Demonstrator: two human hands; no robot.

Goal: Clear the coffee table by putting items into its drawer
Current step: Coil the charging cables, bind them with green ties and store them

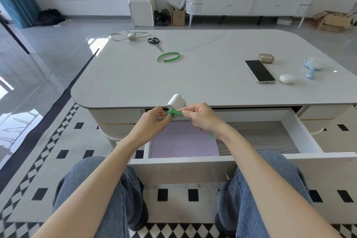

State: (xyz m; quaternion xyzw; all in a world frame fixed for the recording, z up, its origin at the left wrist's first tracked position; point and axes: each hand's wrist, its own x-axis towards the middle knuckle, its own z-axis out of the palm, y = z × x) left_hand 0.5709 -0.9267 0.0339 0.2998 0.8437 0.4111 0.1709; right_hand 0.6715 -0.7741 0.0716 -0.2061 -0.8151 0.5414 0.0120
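Two hands meet just off the near edge of the worktop [193,79]. Left hand [152,121]: fingers [163,111] pinch a folded white cable [160,120]. Right hand [200,118]: fingers [188,112] pinch the free end of a green strap [174,112] wound round that cable. A white plug [176,101] stands up out of the bundle, prongs pointing away. The whole bundle hangs in the air above the drawer [307,131], not in it.

Drawer stands well out at 6 o'clock of the worktop. A purple sheet [183,145] lies flat in its left half; the rest is bare wood.

Progress, by my reading: early. The bundle is at the tying stage, not yet stowed.

Left on the worktop:
- second charger [129,36] with its cord at 11 o'clock, scissors [155,43] just beside it
- loose strap [168,57] near 12
- phone [259,71], tan case [266,58], white pod [287,79] and blue hairbrush [314,65] grouped at 2 to 3 o'clock

Nothing stands between the hands and the drawer. The far items will need a reach across.
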